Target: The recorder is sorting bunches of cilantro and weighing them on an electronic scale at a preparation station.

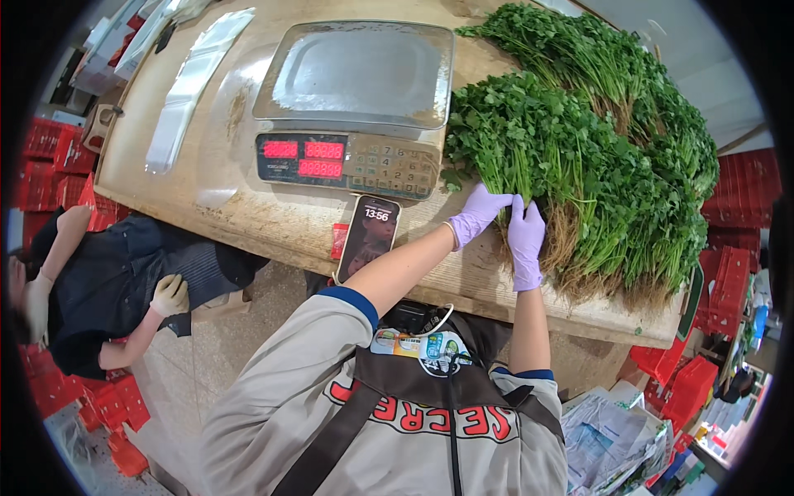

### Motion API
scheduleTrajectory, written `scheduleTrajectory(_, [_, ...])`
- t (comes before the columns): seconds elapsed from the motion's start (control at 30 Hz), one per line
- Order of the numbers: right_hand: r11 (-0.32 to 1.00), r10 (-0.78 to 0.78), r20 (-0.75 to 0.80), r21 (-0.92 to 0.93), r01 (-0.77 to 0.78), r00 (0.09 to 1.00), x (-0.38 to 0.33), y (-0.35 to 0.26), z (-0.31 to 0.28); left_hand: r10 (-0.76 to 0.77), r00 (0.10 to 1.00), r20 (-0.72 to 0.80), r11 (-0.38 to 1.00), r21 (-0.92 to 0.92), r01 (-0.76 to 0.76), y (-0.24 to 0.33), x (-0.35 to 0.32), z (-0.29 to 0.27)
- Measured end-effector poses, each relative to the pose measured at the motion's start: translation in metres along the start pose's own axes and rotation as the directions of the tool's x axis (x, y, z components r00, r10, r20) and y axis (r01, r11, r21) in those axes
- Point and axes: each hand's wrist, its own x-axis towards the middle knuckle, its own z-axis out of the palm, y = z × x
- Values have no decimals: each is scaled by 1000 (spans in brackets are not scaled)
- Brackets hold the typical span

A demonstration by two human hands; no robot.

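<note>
A large heap of green coriander (579,149) with pale roots covers the right side of the wooden table. At the heap's near left edge, my left hand (478,217), in a thin purple glove, closes its fingertips on the lower stems of some coriander. Close beside it, my right hand (526,241), gloved alike, pinches the same stems near the roots. The two hands almost touch, and their fingertips are partly hidden among the stems. Left of the heap stands a scale with a metal pan (356,74) and a lit red display (302,157); nothing lies on the pan.
A phone (370,236) leans at the table's (447,277) near edge, below the scale. Clear plastic bags (194,91) lie at the far left. A person with gloved hands (169,296) sits at the left. Red crates (728,289) are stacked on both sides.
</note>
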Motion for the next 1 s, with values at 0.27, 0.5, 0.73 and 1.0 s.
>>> scheduleTrajectory(0.27, [999, 44, -13, -25, -45, 999, 2, 7, 7, 4, 1000, 27, 999, 49, -5, -2, 1, -6])
scheduleTrajectory(0.5, [999, 50, -13, 23, -50, 999, 2, 7, 3, 22, 1000, 8, 996, 82, -23, -5, 3, -3])
scheduleTrajectory(0.73, [999, 46, -19, 18, -45, 999, 0, 8, 3, 0, 1000, 23, 992, 126, -3, 2, 0, -4])
scheduleTrajectory(1.0, [998, 45, -8, 54, -44, 999, 1, 12, 3, -4, 1000, -29, 997, 71, 6, -6, 2, 0])
